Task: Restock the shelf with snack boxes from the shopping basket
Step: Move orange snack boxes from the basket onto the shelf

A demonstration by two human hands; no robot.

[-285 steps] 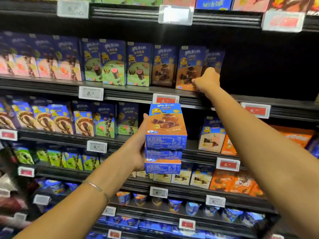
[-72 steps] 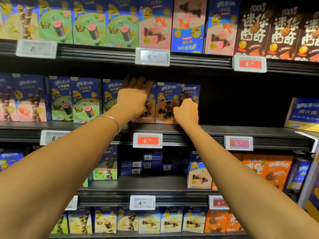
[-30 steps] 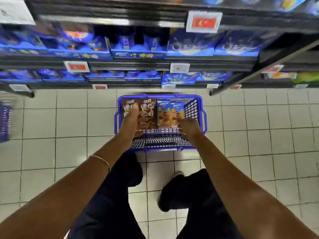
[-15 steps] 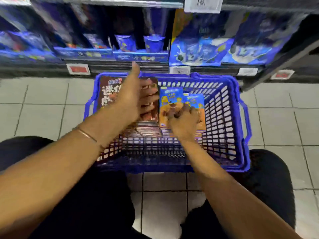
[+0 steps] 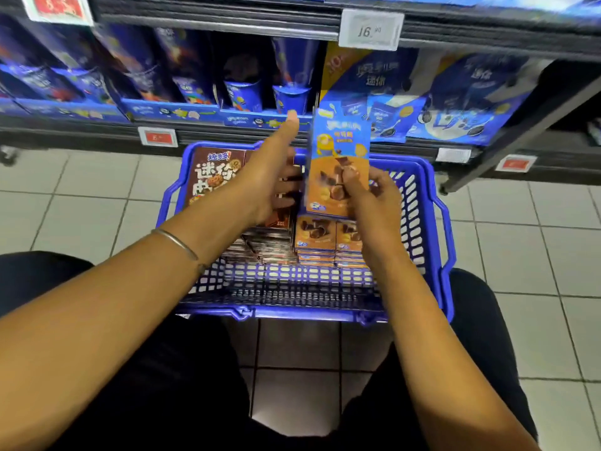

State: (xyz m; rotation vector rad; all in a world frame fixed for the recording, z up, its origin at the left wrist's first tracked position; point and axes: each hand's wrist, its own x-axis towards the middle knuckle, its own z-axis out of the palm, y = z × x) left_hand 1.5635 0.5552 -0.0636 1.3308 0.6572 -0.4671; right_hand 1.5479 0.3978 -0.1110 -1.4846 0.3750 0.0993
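While the right hand (image 5: 374,203) pinches the orange box (image 5: 338,141) by its low end, the left hand (image 5: 270,180) is open; the box could tip and drop into the basket (image 5: 292,312).

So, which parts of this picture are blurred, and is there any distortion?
Head view: the lifted orange-and-blue snack box, pinched by the right hand, is motion-smeared; the shelf packs behind look soft; the brown boxes in the blue basket look fairly sharp; the wide-angle lens bends the shelf rails.

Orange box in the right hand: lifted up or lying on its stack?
Lifted: the right hand holds the orange box upright, above the orange stacks in the basket.
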